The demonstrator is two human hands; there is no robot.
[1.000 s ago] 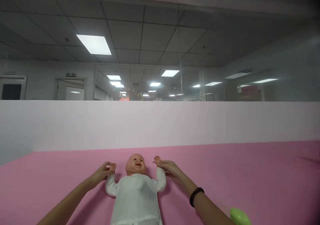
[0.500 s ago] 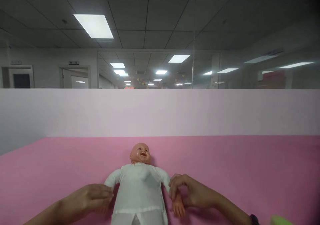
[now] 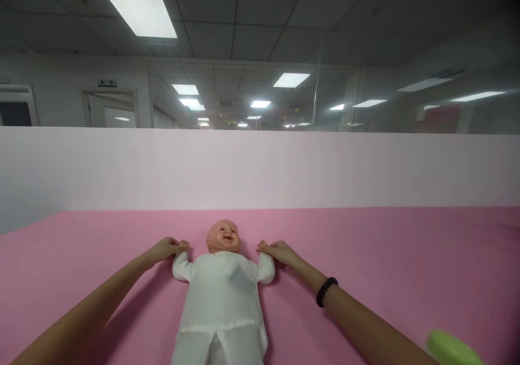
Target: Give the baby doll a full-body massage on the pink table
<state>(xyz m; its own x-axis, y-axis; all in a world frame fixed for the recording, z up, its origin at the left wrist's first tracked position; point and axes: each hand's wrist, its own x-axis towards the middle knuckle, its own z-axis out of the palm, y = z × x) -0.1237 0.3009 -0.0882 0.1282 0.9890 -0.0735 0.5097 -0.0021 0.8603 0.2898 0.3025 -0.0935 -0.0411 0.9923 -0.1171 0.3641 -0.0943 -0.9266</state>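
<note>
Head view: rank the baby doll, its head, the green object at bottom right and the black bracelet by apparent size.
1. Baby doll in a white gown.
2. Tie: the doll's head and the green object look similar; the green one seems nearer the camera, blurred and cut off.
3. Black bracelet.

A flat pink-covered surface (image 3: 406,246) carries a baby doll (image 3: 221,300) in a white gown, lying on its back.

Bright ceiling lights (image 3: 136,11) shine down into a dim room, soft shadows lie beside the doll (image 3: 221,300), and the green thing (image 3: 452,349) in the corner looks blurry.
</note>
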